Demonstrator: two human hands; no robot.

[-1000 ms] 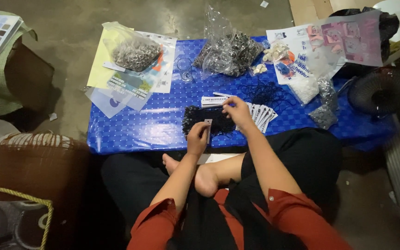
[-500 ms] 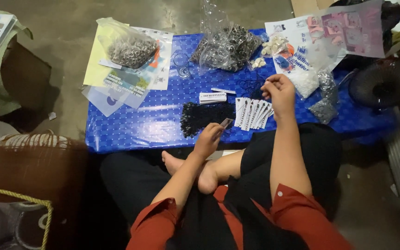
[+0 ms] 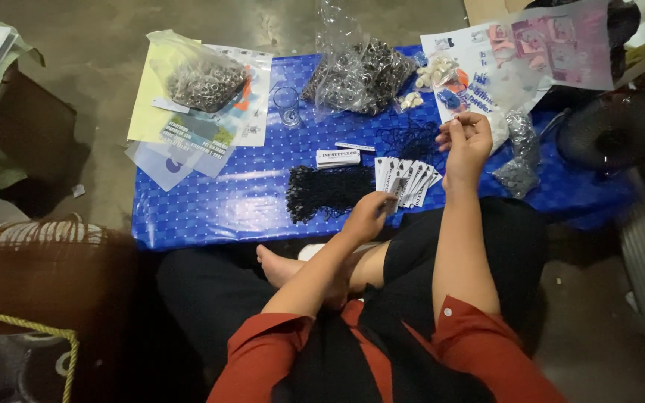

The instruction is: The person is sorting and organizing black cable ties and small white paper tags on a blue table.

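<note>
Head view: fanned white paper tags (image 3: 406, 179) lie on the blue dotted table cover (image 3: 210, 201), at 1 o'clock from the left hand (image 3: 367, 216), which pinches one small tag at the fan's near edge. The right hand (image 3: 466, 142), at 2 o'clock from the fan, is raised with fingers curled around something thin; what it grips cannot be made out. A heap of black strings (image 3: 328, 190) lies just at 9 o'clock of the fan. A clear bag of metal rings (image 3: 204, 78) sits at 10 o'clock; another clear bag of dark rings (image 3: 360, 71) at 12. A fan guard (image 3: 614, 130) is cut off at 3 o'clock.
</note>
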